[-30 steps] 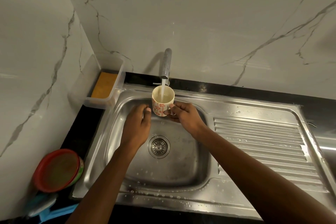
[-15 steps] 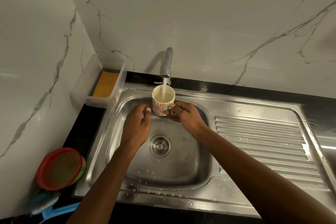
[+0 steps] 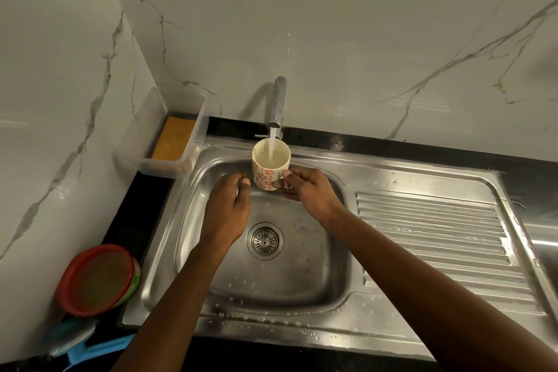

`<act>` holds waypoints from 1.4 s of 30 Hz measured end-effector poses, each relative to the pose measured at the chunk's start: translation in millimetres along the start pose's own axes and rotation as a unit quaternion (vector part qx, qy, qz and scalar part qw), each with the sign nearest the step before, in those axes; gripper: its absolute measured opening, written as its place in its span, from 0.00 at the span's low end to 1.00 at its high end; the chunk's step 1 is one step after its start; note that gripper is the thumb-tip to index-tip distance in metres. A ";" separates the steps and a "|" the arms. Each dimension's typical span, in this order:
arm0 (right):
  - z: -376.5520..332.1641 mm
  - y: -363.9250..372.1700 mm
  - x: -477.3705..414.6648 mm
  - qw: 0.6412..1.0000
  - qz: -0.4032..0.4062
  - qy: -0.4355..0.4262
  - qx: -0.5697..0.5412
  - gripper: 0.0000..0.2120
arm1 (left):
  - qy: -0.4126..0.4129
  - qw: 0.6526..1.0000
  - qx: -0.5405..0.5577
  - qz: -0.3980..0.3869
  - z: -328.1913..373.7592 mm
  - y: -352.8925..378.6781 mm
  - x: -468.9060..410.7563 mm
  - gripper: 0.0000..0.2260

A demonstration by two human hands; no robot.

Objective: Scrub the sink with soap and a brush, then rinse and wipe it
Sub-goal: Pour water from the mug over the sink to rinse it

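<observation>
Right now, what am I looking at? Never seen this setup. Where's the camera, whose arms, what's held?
There is no machine here: a person works with two bare hands, and the single wide-angle camera sits on that person's head, looking forward and down. That is why both forearms enter from the bottom edge.

The right hand holds a patterned mug by its handle under the tap, and running water is filling it. The left hand holds nothing and hovers over the basin, just left of the mug.

Below is a steel sink with a round drain and a ribbed draining board to the right. At the back left corner stands a clear plastic tub with something orange-brown inside. On the dark counter at lower left lie stacked red plates and some blue items I cannot identify.
</observation>
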State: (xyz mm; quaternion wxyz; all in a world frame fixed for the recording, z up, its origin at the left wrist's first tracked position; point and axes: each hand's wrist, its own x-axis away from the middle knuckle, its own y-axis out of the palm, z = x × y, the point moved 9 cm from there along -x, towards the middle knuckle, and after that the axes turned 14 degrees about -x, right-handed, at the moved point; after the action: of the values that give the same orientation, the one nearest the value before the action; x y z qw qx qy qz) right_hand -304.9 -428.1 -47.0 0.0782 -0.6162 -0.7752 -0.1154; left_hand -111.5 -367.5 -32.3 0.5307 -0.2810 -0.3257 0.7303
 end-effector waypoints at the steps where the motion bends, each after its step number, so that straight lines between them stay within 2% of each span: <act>1: 0.1 -0.2 0.0 1.000 -0.001 -0.001 0.000 0.14 | 0.000 1.000 0.000 0.000 0.0 0.0 0.2 0.11; 28: -3.7 -5.8 16.5 1.000 -0.009 -0.008 -0.014 0.13 | -0.001 1.000 -0.019 -0.005 11.0 -5.0 13.3 0.09; 31: -1.0 -23.5 33.1 1.000 -0.011 0.001 -0.023 0.13 | -0.007 1.000 -0.013 -0.015 14.9 4.2 22.2 0.13; 36: 6.8 -82.9 76.4 0.999 -0.001 0.017 -0.046 0.12 | -0.024 0.999 0.010 -0.036 41.4 39.5 48.0 0.12; 39: 7.3 -137.3 110.2 1.000 0.008 0.009 -0.011 0.10 | -0.007 0.998 0.019 -0.063 74.3 77.5 68.9 0.13; 42: 6.0 -193.9 149.0 1.000 0.025 0.010 0.015 0.14 | 0.022 0.996 0.005 -0.091 115.2 118.4 92.4 0.14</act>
State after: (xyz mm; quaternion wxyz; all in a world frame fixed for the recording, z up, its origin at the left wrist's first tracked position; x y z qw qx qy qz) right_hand -527.6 -328.3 -29.5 0.0986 -0.6327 -0.7605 -0.1078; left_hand -294.4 -326.0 -57.3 0.6033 -0.2632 -0.3350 0.6741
